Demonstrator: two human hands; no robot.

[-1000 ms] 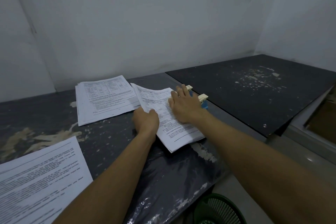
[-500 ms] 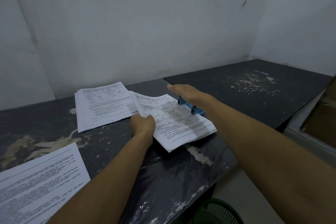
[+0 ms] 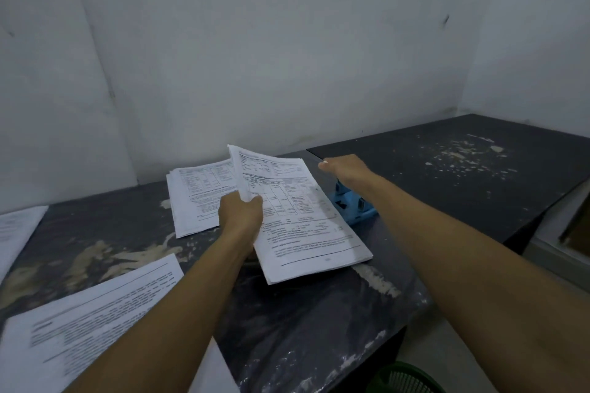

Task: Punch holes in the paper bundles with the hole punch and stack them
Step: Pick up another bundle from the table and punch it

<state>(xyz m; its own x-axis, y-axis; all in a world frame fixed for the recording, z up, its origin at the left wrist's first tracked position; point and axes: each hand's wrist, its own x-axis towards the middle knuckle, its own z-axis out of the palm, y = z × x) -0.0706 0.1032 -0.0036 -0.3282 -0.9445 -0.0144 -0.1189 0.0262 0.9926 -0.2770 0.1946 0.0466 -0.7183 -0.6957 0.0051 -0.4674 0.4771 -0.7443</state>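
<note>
Head view: the left hand [image 3: 240, 213] pinches the paper bundle [image 3: 300, 217] and has lifted its far edge clear of the blue hole punch [image 3: 351, 205] (punching looks done), right hand [image 3: 346, 169] flat on the punch; stack [image 3: 199, 198] next.

walls [image 3: 287, 41]: plain white, meeting in a corner | table [image 3: 319, 329]: dark, scuffed, pale flakes | second dark table [image 3: 479, 175]: right | light: dim | floor [image 3: 447, 360]: pale
</note>
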